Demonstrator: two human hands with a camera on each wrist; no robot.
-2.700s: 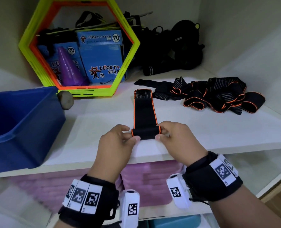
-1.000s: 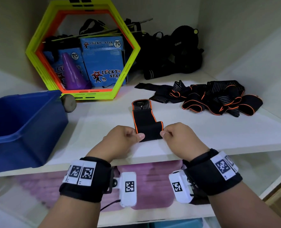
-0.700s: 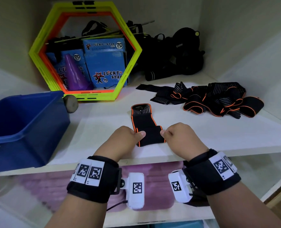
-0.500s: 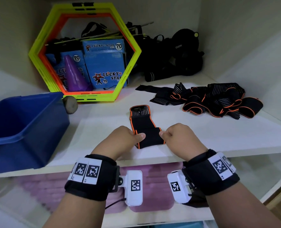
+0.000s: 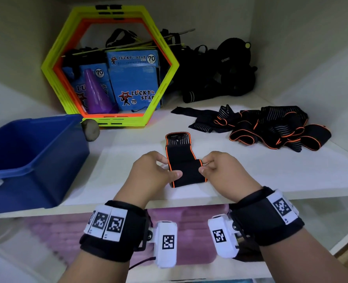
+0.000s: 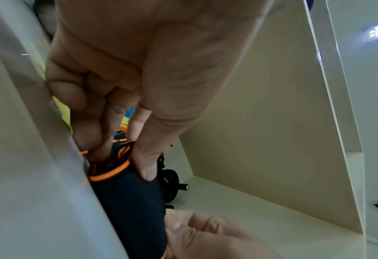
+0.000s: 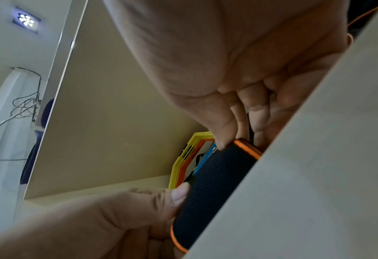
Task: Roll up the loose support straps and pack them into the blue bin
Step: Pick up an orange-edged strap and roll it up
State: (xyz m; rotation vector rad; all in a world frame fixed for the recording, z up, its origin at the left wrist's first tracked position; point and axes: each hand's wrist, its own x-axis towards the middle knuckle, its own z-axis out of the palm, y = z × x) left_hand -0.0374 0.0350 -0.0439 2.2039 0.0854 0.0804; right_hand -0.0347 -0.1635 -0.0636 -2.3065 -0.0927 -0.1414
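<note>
A black support strap with orange edging (image 5: pixel 186 172) lies on the white shelf, mostly rolled, with a short flat tail (image 5: pixel 178 140) pointing away from me. My left hand (image 5: pixel 154 172) pinches the roll's left end (image 6: pixel 128 192), thumb on top. My right hand (image 5: pixel 220 170) pinches the right end (image 7: pixel 208 189). A tangled pile of loose black and orange straps (image 5: pixel 271 127) sits at the right back. The blue bin (image 5: pixel 26 160) stands at the left of the shelf; I see nothing inside it.
A yellow and orange hexagon frame (image 5: pixel 110 66) leans at the back with blue boxes (image 5: pixel 134 78) and a purple cone (image 5: pixel 96 92) behind it. Black gear (image 5: pixel 220 72) fills the back corner. A grey stone (image 5: pixel 90 130) lies by the bin. Pink mats (image 5: pixel 179 231) sit below.
The strap's flat tail has grown much shorter as both hands rolled it away from me. The roll is thicker now. The pile and the bin have not moved.
</note>
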